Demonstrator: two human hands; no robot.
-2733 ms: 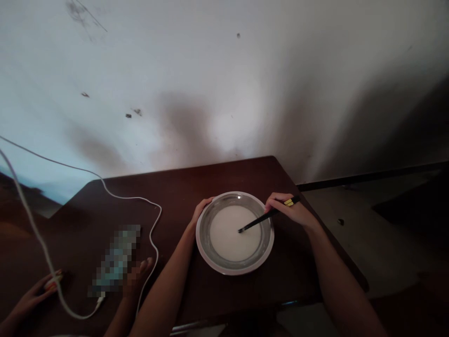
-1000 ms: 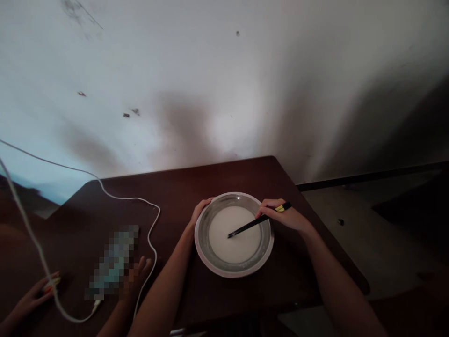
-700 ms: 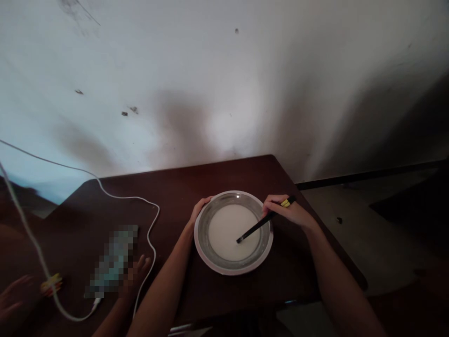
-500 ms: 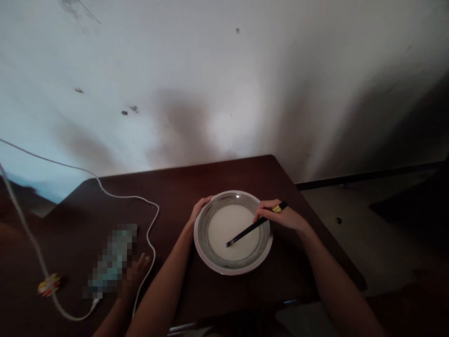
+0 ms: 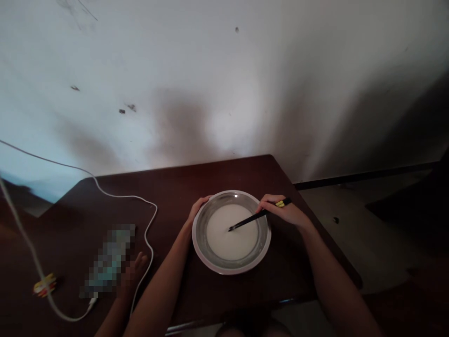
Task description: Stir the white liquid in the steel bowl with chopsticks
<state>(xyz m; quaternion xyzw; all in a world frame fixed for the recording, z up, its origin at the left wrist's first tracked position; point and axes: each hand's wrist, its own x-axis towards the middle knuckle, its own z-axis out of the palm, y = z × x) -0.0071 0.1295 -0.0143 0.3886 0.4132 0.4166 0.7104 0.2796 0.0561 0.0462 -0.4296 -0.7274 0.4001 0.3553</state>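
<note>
A metal basin [image 5: 200, 234] with a pale rim stands on the table, holding a smooth white liquid [image 5: 231, 245]. My left hand [image 5: 198, 208] grips its left side at the rim, some of the fingers hidden behind the wall. Over the right edge, my right hand [image 5: 283, 211] is closed around a pair of black chopsticks [image 5: 247, 221] with a yellow band near the upper end. Their tips slant down to the left and dip into the liquid near its middle.
On the dark wooden table [image 5: 168, 185], a white cable [image 5: 154, 220] loops left of the basin. Another person's hand [image 5: 138, 267] lies beside a blurred-out device [image 5: 108, 262]. A small yellow-red object [image 5: 45, 285] sits farther left. Behind rises a wall [image 5: 196, 56].
The chopstick tips have moved away from me across the liquid, and my right hand has shifted slightly. My left hand stays on the basin.
</note>
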